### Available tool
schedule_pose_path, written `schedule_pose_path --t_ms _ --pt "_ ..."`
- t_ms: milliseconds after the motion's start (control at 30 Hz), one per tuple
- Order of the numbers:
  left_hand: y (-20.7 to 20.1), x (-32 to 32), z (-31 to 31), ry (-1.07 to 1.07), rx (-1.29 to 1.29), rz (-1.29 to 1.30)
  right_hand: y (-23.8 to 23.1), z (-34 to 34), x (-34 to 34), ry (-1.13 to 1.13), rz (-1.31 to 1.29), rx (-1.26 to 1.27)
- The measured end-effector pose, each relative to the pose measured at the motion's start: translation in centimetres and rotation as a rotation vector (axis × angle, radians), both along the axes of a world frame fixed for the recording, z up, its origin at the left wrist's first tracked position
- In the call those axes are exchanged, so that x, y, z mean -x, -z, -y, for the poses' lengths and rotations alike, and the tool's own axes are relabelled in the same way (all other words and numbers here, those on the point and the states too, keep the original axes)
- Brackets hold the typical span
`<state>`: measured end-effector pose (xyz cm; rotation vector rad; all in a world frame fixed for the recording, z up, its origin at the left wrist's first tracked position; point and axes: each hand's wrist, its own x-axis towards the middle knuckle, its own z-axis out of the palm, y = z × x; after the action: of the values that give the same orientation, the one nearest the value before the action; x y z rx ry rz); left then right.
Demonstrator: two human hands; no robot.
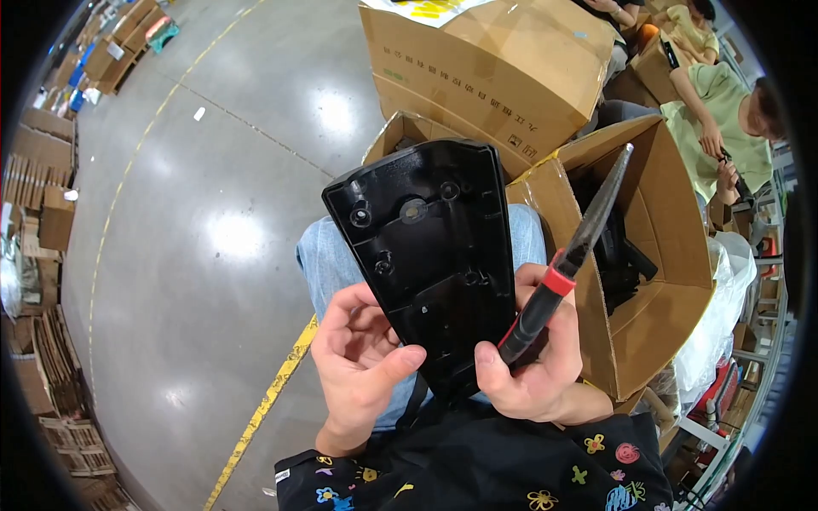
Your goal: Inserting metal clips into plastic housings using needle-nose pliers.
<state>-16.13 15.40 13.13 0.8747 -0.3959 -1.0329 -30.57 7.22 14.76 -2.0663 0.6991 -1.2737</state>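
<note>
A tapered black plastic cover (443, 264) stands tilted in front of my lap, its hollow inner side with several round screw posts facing me. My left hand (362, 358) grips its lower left edge, the thumb over the rim and the fingers curled behind. My right hand (537, 366) is closed round the black-and-red handle of what looks like long-nose pliers (588, 226), their pointed metal end up and to the right. The same hand rests against the cover's lower right edge; its fingers behind the tool are partly hidden.
An open cardboard box (665, 332) with black parts inside stands at my right. Beyond the cover is another carton (490, 77), large and brown. A person in a light green shirt (724, 102) works at far right. Yellow tape (264, 409) crosses the grey floor on my left.
</note>
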Motion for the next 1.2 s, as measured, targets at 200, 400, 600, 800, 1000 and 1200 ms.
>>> schedule_pose_path --t_ms 200,400,600,800,1000,1200 --pt "0.4 -0.4 -0.2 0.176 0.036 -0.070 0.2 -0.2 -0.1 0.027 0.035 -0.046" --pt "0.3 -0.4 0.1 0.219 0.028 -0.031 0.4 -0.1 -0.3 0.028 0.049 -0.064" --pt "0.8 -0.3 0.3 0.186 0.060 -0.008 0.3 -0.1 -0.1 0.041 0.057 -0.091" --pt "1.1 -0.1 1.0 0.298 0.019 0.001 1.0 1.2 0.5 0.070 0.054 -0.082" --pt "1.0 0.1 2.4 0.398 -0.024 0.102 1.9 2.8 0.9 0.120 0.055 -0.071" --pt "1.2 0.5 4.0 0.280 -0.010 0.030 1.6 3.2 1.1 0.110 0.068 -0.150"
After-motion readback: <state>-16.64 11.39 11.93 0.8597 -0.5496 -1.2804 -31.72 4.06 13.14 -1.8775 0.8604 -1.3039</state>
